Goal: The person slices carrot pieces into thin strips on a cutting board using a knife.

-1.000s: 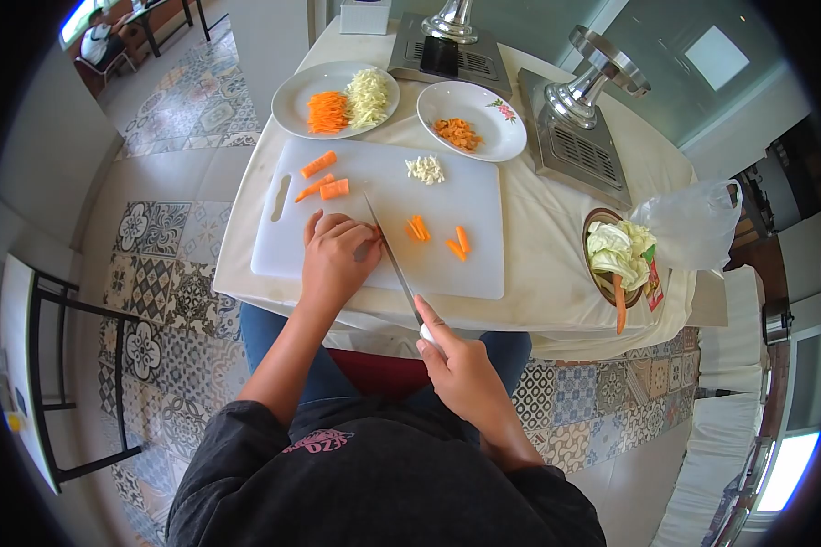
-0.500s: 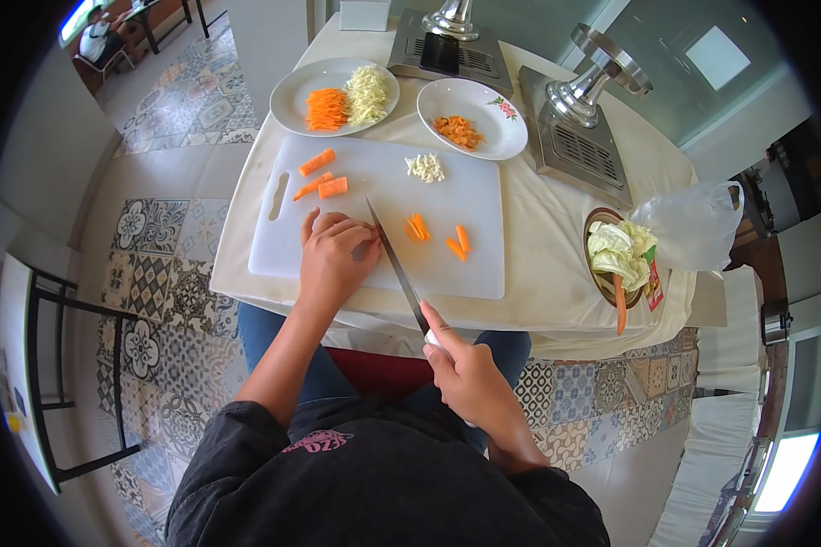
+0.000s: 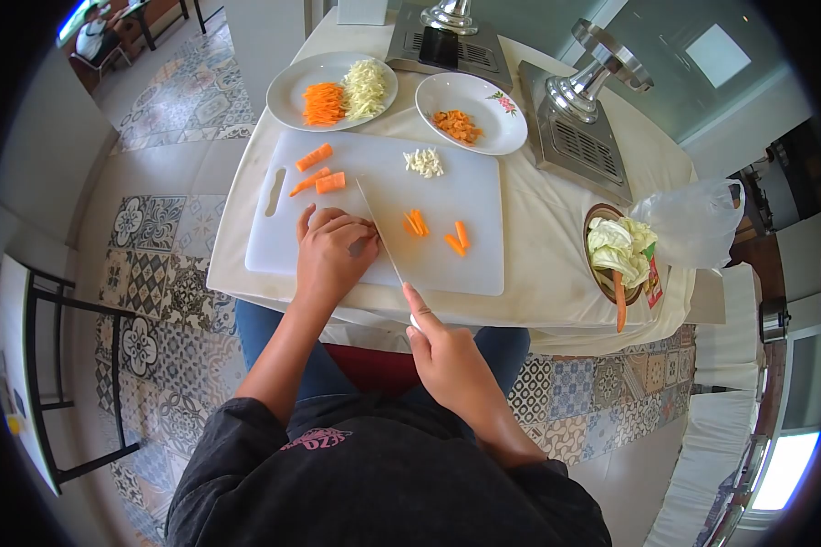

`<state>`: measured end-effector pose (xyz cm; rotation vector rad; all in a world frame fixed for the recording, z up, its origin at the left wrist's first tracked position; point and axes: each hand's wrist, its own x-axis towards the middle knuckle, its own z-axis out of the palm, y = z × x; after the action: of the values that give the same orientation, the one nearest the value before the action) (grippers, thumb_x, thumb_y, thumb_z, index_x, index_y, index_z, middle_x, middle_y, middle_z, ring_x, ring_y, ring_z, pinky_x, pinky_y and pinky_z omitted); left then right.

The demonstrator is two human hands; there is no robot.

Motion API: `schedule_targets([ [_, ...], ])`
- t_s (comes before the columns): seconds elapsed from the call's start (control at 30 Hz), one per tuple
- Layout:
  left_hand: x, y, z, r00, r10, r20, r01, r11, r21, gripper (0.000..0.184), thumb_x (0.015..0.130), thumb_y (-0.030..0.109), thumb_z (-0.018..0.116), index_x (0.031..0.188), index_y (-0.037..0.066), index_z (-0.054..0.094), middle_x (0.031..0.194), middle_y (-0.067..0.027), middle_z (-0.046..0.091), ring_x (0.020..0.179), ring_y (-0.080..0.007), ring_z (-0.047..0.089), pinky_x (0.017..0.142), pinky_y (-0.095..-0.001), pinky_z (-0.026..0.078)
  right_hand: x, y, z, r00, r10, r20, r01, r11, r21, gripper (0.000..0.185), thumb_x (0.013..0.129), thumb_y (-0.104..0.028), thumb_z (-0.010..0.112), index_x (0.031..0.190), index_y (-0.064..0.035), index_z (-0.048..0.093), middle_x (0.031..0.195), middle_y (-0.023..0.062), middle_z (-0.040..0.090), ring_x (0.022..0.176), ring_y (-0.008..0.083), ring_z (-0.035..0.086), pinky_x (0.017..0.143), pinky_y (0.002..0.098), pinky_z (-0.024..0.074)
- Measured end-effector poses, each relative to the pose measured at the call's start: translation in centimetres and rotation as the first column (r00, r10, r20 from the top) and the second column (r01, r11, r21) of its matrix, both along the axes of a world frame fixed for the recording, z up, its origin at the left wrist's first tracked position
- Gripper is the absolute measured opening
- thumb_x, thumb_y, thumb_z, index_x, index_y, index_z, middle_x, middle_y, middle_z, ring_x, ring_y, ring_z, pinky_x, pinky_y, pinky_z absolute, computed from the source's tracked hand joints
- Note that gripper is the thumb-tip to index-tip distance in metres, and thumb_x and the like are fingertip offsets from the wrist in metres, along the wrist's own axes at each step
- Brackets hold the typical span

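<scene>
My right hand is closed on the handle of a knife, its index finger along the blade's spine. The blade slants up and left over the white cutting board, right beside my left hand's fingertips. My left hand presses down on the board with bent fingers, over a small orange piece mostly hidden beneath them. Carrot chunks lie above that hand. Carrot strips and two larger sticks lie right of the blade, below chopped white bits.
A plate of shredded carrot and cabbage and a flowered bowl with orange bits stand behind the board. Two metal burners are further back. At right are a basket of cabbage and a plastic bag. A person sits far left.
The knife and my right hand have shifted slightly left, and the blade's angle has changed. My left hand stays nearly in place, its fingers still bent.
</scene>
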<state>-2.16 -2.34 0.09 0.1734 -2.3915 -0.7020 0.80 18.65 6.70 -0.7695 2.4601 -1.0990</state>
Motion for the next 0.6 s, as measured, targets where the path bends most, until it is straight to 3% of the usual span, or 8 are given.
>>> schedule_targets([
  [0.03, 0.1, 0.0, 0.0, 1.0, 0.001, 0.011, -0.001, 1.0, -0.004, 0.006, 0.075, 0.014, 0.078, 0.079, 0.011, 0.075, 0.091, 0.0031, 0.075, 0.098, -0.0165, 0.064, 0.112, -0.051, 0.032, 0.2, -0.1, 0.1, 1.0, -0.012, -0.009, 0.012, 0.999, 0.039, 0.054, 0.098, -0.01, 0.055, 0.15, -0.0098, 0.043, 0.071, 0.0269, 0.06, 0.067, 0.044, 0.062, 0.065, 0.0397, 0.0504],
  [0.23, 0.2, -0.1, -0.2, 0.999, 0.008, 0.031, -0.008, 1.0, -0.006, 0.008, 0.075, 0.016, 0.078, 0.079, 0.01, 0.075, 0.092, 0.0008, 0.075, 0.1, -0.0185, 0.064, 0.112, -0.0519, 0.031, 0.6, 0.0, -0.5, 0.993, 0.01, -0.119, 0.001, 0.996, 0.092, 0.055, 0.096, -0.01, 0.056, 0.15, -0.0102, 0.042, 0.065, 0.0265, 0.057, 0.061, 0.0437, 0.06, 0.061, 0.0508, 0.0454],
  [0.33, 0.3, 0.0, -0.3, 1.0, 0.014, 0.025, -0.013, 1.0, -0.011, 0.008, 0.075, 0.016, 0.078, 0.079, 0.01, 0.075, 0.093, 0.0005, 0.075, 0.101, -0.0189, 0.064, 0.112, -0.0523, 0.031, 1.0, 0.0, 0.0, 0.989, 0.022, -0.149, -0.002, 0.991, 0.137, 0.056, 0.096, -0.01, 0.056, 0.15, -0.0108, 0.042, 0.065, 0.0263, 0.057, 0.061, 0.0438, 0.06, 0.061, 0.0507, 0.0448],
  [0.43, 0.4, 0.0, -0.3, 1.0, 0.02, 0.016, -0.02, 1.0, -0.012, 0.008, 0.075, 0.016, 0.077, 0.079, 0.01, 0.075, 0.094, 0.0006, 0.075, 0.101, -0.0185, 0.064, 0.112, -0.0523, 0.031, 1.2, 0.5, 0.3, 0.991, 0.051, -0.126, -0.029, 0.985, 0.173, 0.056, 0.098, -0.016, 0.052, 0.152, -0.0116, 0.039, 0.068, 0.0258, 0.063, 0.066, 0.0452, 0.063, 0.065, 0.055, 0.0495],
  [0.6, 0.3, 0.1, -0.2, 1.0, 0.022, 0.001, -0.022, 1.0, -0.013, 0.007, 0.076, 0.016, 0.077, 0.079, 0.011, 0.074, 0.094, 0.0015, 0.074, 0.101, -0.0178, 0.064, 0.112, -0.0519, 0.031, 1.6, 1.7, 0.8, 0.998, 0.034, -0.06, -0.025, 0.989, 0.144, 0.055, 0.098, -0.015, 0.053, 0.151, -0.0128, 0.041, 0.069, 0.0258, 0.063, 0.066, 0.0458, 0.062, 0.065, 0.0542, 0.0486],
])
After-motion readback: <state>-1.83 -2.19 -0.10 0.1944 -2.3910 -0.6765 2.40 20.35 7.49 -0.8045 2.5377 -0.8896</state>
